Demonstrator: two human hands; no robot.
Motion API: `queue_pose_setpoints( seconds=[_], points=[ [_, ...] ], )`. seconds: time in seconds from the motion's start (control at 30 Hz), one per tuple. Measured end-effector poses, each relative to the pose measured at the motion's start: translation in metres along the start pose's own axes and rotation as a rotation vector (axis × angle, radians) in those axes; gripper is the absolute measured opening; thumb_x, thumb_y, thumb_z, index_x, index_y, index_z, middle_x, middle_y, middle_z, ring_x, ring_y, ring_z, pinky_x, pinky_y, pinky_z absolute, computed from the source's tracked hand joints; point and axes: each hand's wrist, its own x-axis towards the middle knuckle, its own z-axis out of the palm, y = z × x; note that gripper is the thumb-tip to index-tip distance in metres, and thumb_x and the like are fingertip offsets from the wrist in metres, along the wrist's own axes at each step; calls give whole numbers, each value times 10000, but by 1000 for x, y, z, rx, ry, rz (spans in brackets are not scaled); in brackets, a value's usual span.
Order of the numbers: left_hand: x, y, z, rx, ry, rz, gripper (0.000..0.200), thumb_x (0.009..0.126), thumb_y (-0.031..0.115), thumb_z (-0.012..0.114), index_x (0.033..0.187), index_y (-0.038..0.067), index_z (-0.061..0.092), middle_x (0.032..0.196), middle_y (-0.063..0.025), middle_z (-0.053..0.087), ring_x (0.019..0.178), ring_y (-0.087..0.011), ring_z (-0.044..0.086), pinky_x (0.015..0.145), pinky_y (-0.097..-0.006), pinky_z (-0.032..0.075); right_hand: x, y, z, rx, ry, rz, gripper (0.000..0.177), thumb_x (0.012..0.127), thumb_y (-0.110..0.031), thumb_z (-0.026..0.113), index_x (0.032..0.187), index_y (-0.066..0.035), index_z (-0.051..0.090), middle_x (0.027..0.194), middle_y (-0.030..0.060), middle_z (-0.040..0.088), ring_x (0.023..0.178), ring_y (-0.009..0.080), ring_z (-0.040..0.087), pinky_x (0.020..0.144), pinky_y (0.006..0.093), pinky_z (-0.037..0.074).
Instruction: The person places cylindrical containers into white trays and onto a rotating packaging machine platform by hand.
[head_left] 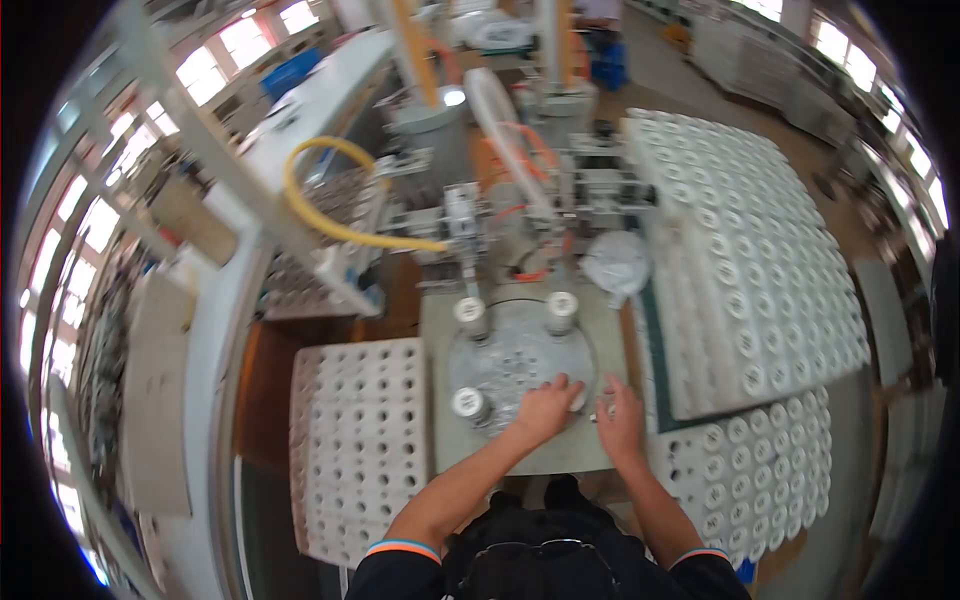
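My left hand (545,412) reaches over the right front of a round metal turntable (518,345), its fingers curled on a white-topped cylindrical part (577,400) that is mostly hidden. Just right of the turntable, my right hand (620,420) has thumb and fingers closed round something small and pale, too little of it showing to name. On the turntable stand three more white-topped cylinders: one at back left (470,313), one at back right (562,308) and one at front left (468,404).
A tray with rows of holes (355,440) lies to the left. At right, a large tray (690,330) full of round white-topped parts overlaps a lower tray (680,495) with similar parts. Behind the turntable are machine clamps (462,215), a yellow hose (330,232) and a plastic bag (617,265).
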Motion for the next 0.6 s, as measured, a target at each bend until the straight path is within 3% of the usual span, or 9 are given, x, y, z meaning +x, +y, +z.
queue_pose_setpoints(
  seconds=[0.03,0.13,0.23,0.33,0.4,0.5,0.6],
  points=[
    [-16,-6,-13,-64,62,38,557,738,229,698,1259,223,503,1204,-87,507,881,-320,624,727,-417,518,7,-8,8,41,-41,-35,508,748,-81,646,1239,-103,520,933,87,582,862,272,554,759,374,412],
    [-72,-41,-54,-201,266,-120,564,743,221,691,1271,246,494,1189,-94,511,876,-322,623,725,-414,515,26,-22,38,-38,-178,-249,517,732,-101,659,1233,-115,532,935,83,579,894,260,541,780,376,389],
    [-135,-102,-88,-292,326,-438,578,741,215,697,1282,198,492,1209,-126,509,913,-310,615,786,-388,499,26,-15,70,-200,-274,-421,561,705,-161,685,1240,-137,520,888,49,576,893,248,540,755,399,379],
    [-193,-206,-87,-172,581,-651,644,717,268,729,1297,150,475,1229,-148,501,1098,-339,533,884,-409,459,28,-19,79,-324,-396,-292,599,697,-200,691,1262,-125,504,966,72,582,935,273,537,798,405,382],
    [-220,-275,-94,-45,669,-822,660,716,289,725,1297,108,467,1260,-162,489,1142,-348,503,936,-422,425,30,-28,62,-193,-254,-349,629,699,-226,685,1284,-110,485,1088,124,566,1023,309,522,864,412,381],
    [-235,-344,-131,-127,753,-963,671,711,284,715,1284,52,455,1270,-185,490,1172,-348,486,949,-438,410,6,-20,36,-193,-164,-107,577,727,-155,651,1273,-73,487,1174,179,528,1116,354,484,954,435,359],
    [-219,-385,-154,-17,783,-1110,639,692,280,723,1274,134,503,1238,-147,525,1116,-339,528,928,-446,437,-43,9,4,-132,-171,85,435,757,-62,603,1187,-39,539,1159,195,526,1112,367,483,973,432,360]
  ],
)
